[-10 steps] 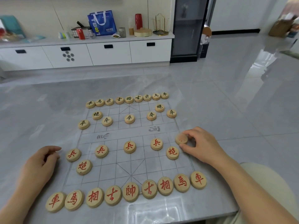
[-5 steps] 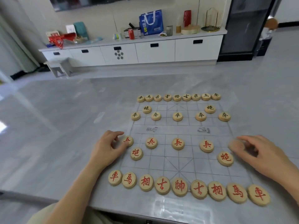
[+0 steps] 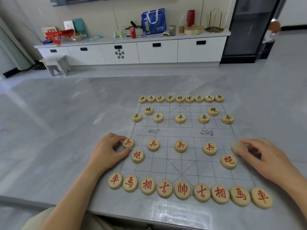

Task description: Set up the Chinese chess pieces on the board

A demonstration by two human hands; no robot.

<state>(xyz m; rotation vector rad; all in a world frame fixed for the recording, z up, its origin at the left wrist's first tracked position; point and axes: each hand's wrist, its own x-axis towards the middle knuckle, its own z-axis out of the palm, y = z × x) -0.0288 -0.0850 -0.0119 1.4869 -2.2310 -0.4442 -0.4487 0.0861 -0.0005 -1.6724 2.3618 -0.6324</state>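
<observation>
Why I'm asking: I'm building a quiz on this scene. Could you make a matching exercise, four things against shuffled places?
Things
1. left hand
2. right hand
3. red general piece
4. blue tote bag

Places
A. on the white sideboard
B. middle of the nearest row
C. pinching the leftmost red soldier
D. pinching a blurred piece at the right edge of the board

Pairs: 1-C, 2-D, 3-B, 4-A

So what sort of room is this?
Probably a home living or dining room: a long white sideboard holding a blue shopping bag and a red can, a small stool, and the grey table under the chess board.
</observation>
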